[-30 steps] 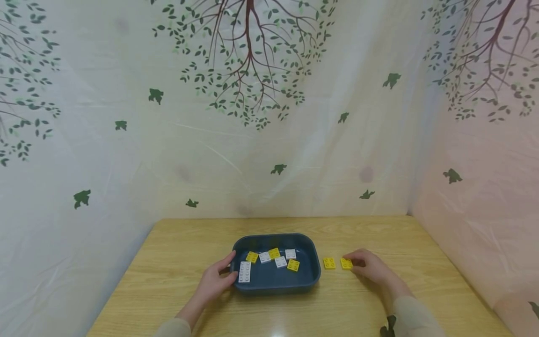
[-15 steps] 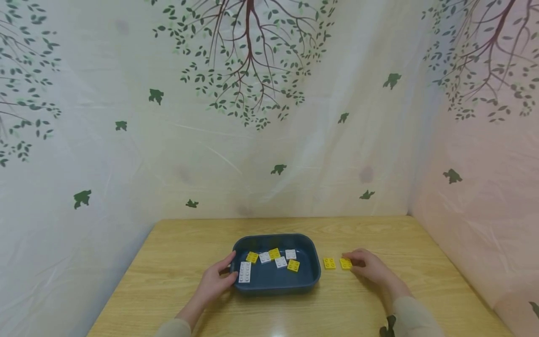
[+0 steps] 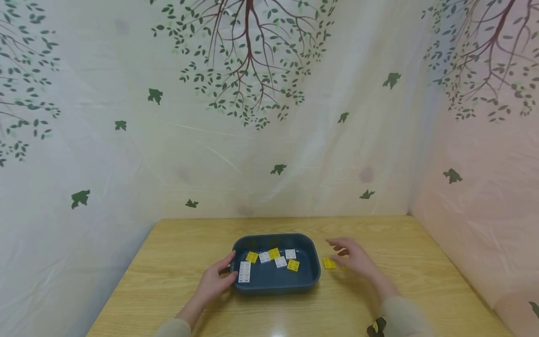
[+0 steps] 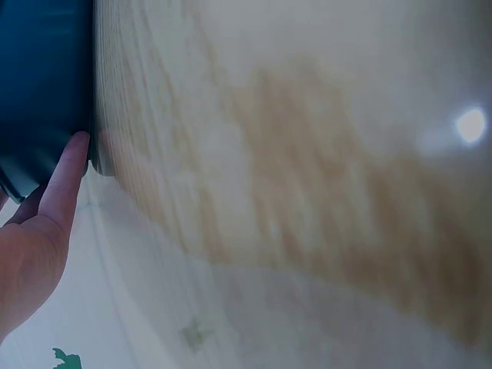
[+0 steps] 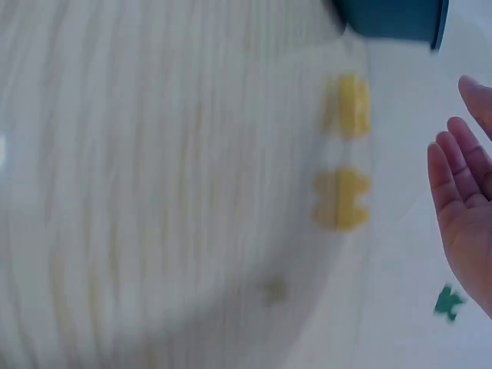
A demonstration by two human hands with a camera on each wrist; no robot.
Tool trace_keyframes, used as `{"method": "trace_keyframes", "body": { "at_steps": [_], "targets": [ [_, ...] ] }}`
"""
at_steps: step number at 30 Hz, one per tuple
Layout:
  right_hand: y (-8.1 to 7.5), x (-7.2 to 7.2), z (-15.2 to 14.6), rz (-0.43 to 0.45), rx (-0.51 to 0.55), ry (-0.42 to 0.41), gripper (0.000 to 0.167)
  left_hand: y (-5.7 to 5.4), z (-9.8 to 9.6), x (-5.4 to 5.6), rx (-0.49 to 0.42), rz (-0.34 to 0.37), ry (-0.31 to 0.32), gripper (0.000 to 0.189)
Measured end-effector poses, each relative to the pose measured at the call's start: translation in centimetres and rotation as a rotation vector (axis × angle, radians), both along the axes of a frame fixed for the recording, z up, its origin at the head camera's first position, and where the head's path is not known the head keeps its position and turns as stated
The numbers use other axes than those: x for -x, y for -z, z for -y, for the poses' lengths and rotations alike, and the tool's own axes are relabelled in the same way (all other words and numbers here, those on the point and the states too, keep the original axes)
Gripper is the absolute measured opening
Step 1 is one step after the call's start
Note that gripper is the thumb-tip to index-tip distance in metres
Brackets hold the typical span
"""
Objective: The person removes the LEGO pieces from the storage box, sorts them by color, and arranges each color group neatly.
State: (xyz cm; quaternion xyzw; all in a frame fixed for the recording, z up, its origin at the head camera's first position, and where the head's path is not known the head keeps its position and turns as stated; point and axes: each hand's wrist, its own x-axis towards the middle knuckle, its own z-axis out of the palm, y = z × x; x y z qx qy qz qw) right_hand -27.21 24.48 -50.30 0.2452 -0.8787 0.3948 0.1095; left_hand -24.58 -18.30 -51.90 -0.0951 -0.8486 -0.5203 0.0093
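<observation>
A dark blue tray stands mid-table in the head view. My left hand holds its left end, thumb at the rim near the front corner and fingers farther back; in the left wrist view a finger lies along the tray's side. My right hand is in the air right of the tray, fingers loosely extended, holding nothing. Below it on the table is a yellow 2x2 toy brick; a second yellow brick shows in the right wrist view, mostly hidden behind the hand in the head view.
Inside the tray lie several small bricks, among them a yellow brick, a white brick and a longer white brick at the left end. A pale curtain with printed leaves surrounds the wooden table.
My right hand has let go of the right-hand yellow brick, lifted and moved left towards the tray, its fingers spreading. The left hand and tray have stayed in place.
</observation>
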Motion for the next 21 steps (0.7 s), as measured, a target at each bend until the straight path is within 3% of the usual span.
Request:
{"method": "trace_keyframes", "body": {
  "at_steps": [3,8,16,21],
  "targets": [
    [-0.5,-0.1,1.5,0.026,0.026,-0.049,0.044,0.0,-0.1,-0.1,-0.007,0.011,-0.003,0.058],
    [-1.3,-0.4,4.1,0.096,0.018,-0.06,0.047,-0.1,-0.2,-0.2,-0.003,0.025,-0.004,0.058],
    [-1.6,-0.6,7.3,0.063,-0.099,0.018,0.048,0.0,-0.2,-0.3,0.002,0.022,0.005,0.058],
    [-1.8,-0.5,8.5,0.069,-0.097,0.047,0.049,-0.1,-0.2,-0.4,-0.007,0.022,0.003,0.058]
  ]
}}
